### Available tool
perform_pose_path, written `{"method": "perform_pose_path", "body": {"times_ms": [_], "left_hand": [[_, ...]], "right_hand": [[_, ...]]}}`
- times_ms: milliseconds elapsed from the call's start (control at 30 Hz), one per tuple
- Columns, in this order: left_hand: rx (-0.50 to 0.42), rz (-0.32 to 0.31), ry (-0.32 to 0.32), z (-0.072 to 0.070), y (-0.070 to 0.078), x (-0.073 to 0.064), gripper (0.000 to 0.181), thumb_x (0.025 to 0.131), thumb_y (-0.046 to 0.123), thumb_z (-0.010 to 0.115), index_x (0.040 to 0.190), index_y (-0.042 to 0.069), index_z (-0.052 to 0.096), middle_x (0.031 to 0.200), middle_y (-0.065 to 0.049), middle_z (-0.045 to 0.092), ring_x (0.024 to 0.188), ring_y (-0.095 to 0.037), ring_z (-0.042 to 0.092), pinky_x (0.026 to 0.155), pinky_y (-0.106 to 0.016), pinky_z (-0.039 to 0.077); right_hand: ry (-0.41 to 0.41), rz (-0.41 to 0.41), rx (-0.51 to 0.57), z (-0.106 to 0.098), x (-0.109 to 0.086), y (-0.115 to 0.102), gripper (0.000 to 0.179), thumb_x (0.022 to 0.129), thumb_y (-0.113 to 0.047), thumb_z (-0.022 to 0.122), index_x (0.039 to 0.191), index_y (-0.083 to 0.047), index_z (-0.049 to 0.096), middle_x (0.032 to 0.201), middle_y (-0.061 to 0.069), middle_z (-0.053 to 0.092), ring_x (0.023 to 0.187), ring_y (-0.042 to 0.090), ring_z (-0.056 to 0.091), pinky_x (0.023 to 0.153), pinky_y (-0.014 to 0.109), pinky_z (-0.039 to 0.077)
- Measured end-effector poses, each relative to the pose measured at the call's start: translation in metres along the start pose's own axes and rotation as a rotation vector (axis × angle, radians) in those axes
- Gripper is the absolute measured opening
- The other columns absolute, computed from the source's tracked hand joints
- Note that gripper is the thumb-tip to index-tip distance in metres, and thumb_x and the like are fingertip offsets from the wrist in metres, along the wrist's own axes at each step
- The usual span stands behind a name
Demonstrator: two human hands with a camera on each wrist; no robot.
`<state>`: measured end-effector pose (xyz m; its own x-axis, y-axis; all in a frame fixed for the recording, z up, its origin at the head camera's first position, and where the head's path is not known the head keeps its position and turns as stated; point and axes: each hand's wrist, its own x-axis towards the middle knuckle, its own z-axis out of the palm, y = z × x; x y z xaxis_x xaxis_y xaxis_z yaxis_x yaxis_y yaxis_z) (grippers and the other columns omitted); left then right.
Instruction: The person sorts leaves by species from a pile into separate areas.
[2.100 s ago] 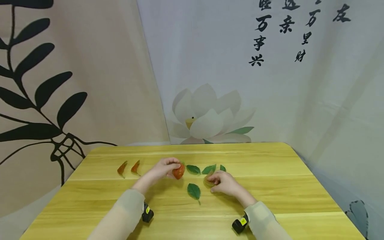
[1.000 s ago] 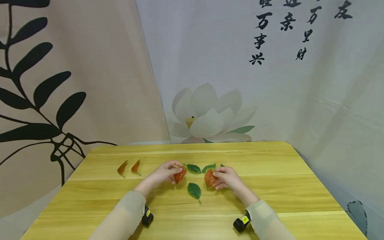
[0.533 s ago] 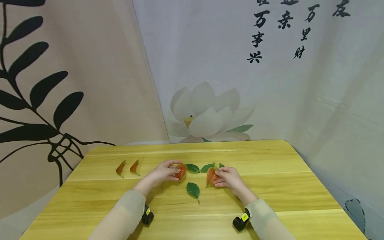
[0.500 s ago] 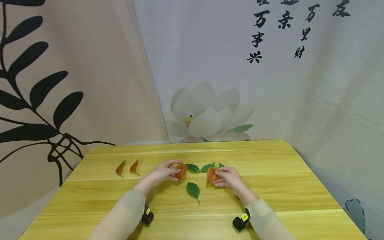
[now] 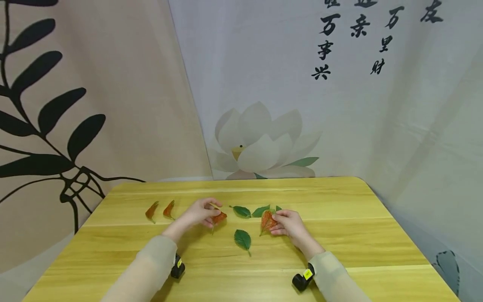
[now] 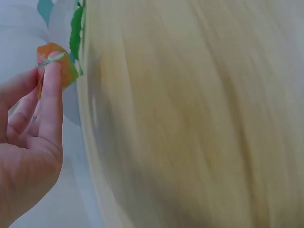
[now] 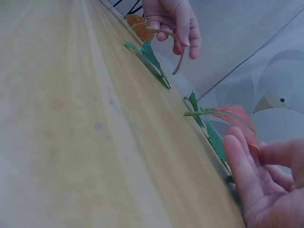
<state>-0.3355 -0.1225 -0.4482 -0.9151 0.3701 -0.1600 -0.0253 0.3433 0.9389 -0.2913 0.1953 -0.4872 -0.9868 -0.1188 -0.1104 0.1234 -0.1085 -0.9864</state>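
My left hand (image 5: 200,212) pinches an orange-red leaf (image 5: 221,217) between thumb and fingers, above the table left of centre. The leaf is tilted, and its thin stem hangs below. In the left wrist view, the same leaf (image 6: 68,72) shows orange with a yellow-green edge. My right hand (image 5: 289,225) pinches a second orange-red leaf (image 5: 266,220), stem pointing down in the head view. The right wrist view shows this leaf (image 7: 237,114) red and curved, its stem along one face. Both hands partly cover what they hold. A green leaf (image 5: 242,239) lies between the hands.
Beyond the hands lie green leaves: one at centre (image 5: 241,211), another (image 5: 260,211) beside it and a partly hidden one (image 5: 278,208). Two curled orange leaves (image 5: 169,209) lie at the far left of the wooden table (image 5: 339,243). A printed cloth (image 5: 264,63) hangs behind.
The right hand's leaf, earlier pale side out, turned to show its orange face. In the last half second the left hand moved left and tilted its leaf; the right hand stayed nearly still.
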Motion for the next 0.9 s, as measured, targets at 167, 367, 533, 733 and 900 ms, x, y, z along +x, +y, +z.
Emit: {"method": "perform_pose_path", "body": {"times_ms": [167,367,533,733,900], "left_hand": [[0.021,-0.013,0.033,-0.005,-0.007,-0.001,0.027,0.094,0.004,0.062,0.117,-0.01,0.058,0.095,-0.013,0.06,0.065,-0.018,0.062,0.059,-0.033,0.058],[0.017,-0.002,0.063,-0.011,-0.013,0.0,0.024,0.095,0.0,0.058,0.117,-0.01,0.06,0.101,-0.016,0.061,0.072,-0.02,0.064,0.066,-0.034,0.058],[0.129,0.027,0.107,-0.014,-0.014,-0.001,0.021,0.092,-0.004,0.059,0.112,-0.009,0.063,0.1,-0.017,0.061,0.075,-0.021,0.065,0.067,-0.034,0.058],[0.343,0.031,0.145,-0.016,-0.013,-0.003,0.014,0.09,-0.004,0.063,0.103,-0.003,0.068,0.084,-0.01,0.063,0.064,-0.018,0.062,0.057,-0.03,0.055],[0.52,0.031,0.145,-0.02,-0.009,-0.006,0.013,0.088,-0.004,0.064,0.099,0.001,0.069,0.082,-0.006,0.066,0.059,-0.017,0.06,0.052,-0.028,0.051]], "right_hand": [[0.009,0.01,-0.001,0.001,0.001,0.003,0.029,0.097,-0.004,0.055,0.117,0.016,0.051,0.089,0.018,0.059,0.064,0.022,0.067,0.065,0.036,0.058],[0.05,0.032,-0.007,0.004,0.001,0.002,0.026,0.097,-0.002,0.055,0.117,0.015,0.052,0.087,0.018,0.061,0.062,0.023,0.066,0.062,0.036,0.058],[0.045,0.024,-0.006,0.003,0.0,0.001,0.027,0.097,-0.003,0.056,0.117,0.014,0.052,0.087,0.017,0.06,0.063,0.023,0.066,0.062,0.035,0.058],[0.046,0.02,-0.007,0.002,0.001,0.002,0.024,0.097,-0.003,0.056,0.115,0.014,0.053,0.087,0.017,0.06,0.063,0.023,0.066,0.061,0.035,0.058],[0.035,0.015,-0.012,0.002,0.002,0.003,0.025,0.097,-0.003,0.055,0.115,0.014,0.053,0.088,0.017,0.06,0.063,0.022,0.066,0.061,0.035,0.058]]}}
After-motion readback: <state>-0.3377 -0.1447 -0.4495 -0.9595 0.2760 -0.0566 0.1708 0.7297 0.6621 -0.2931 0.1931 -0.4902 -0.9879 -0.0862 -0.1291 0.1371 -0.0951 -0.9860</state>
